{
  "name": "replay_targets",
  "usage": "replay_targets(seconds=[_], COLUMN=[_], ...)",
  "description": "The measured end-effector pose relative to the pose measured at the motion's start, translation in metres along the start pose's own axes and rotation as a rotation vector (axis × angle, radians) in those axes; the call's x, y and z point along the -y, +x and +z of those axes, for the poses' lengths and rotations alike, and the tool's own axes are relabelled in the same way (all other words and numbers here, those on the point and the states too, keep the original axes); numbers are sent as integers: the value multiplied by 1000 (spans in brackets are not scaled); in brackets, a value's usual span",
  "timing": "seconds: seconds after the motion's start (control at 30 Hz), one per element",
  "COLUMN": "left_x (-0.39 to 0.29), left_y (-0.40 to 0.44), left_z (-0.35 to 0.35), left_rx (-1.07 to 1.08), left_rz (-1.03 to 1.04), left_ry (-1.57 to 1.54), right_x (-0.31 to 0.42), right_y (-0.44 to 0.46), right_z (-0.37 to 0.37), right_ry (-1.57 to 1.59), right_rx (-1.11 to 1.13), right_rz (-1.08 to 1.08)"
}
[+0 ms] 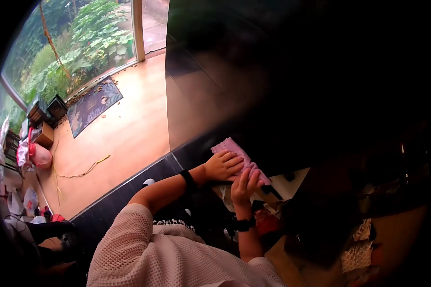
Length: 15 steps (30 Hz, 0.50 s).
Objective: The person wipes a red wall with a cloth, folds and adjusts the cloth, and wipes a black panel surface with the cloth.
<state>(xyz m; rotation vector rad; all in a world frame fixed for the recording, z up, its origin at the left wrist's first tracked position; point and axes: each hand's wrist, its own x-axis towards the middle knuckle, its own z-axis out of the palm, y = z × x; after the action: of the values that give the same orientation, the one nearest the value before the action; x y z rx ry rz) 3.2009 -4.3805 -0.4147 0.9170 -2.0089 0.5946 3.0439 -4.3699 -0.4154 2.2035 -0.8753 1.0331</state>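
A pink cloth [244, 155] with a jagged-looking edge lies folded into a strip at the near edge of a dark surface. My left hand [222, 165], a black band on its wrist, rests across the cloth with its fingers stretched out and pressed down on it. Close beside it, my right hand [245, 186] has its fingers bent over the lower part of the cloth; its thumb is not clearly visible. It also wears a dark wristband. The fingertips of both hands are near each other, and the cloth's underside is hidden.
The dark glossy surface [215, 76] stretches away ahead of me. Left of it is a tan floor [139, 115] with a patterned mat [95, 106] by a glass door, and a pink bucket [40, 155]. A pale box-like object [292, 184] sits right of my hands.
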Motion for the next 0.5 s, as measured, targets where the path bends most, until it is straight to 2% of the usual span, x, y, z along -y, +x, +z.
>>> replay_targets(seconds=[0.13,0.17,0.27,0.3,0.33,0.37,0.43,0.47,0.5], left_x=[33,44,80,97,117,139,183,204,222], left_y=[5,7,8,2,-6,-5,-29,-38,-41], left_z=[0,-4,-12,-15,-18,-30,-34,-41,-48], left_rx=[-128,-47,-59,-46,-26,-119,-132,-37,-93], left_rz=[198,251,343,292,251,243,138,67,44], left_ry=[2,-30,12,-34,-35,70,93,122,134], right_x=[34,43,64,73,78,90,115,127,137], right_y=[24,33,62,75,83,100,125,145,163], right_z=[8,12,32,42,67,82,120,131,140], right_ry=[-92,-136,-256,-272,-239,-261,-281,-314,-289], right_rx=[-101,-132,-119,-98,-173,-150,-102,-38,-21], right_rz=[286,346,418,406,377,363,347,323,324])
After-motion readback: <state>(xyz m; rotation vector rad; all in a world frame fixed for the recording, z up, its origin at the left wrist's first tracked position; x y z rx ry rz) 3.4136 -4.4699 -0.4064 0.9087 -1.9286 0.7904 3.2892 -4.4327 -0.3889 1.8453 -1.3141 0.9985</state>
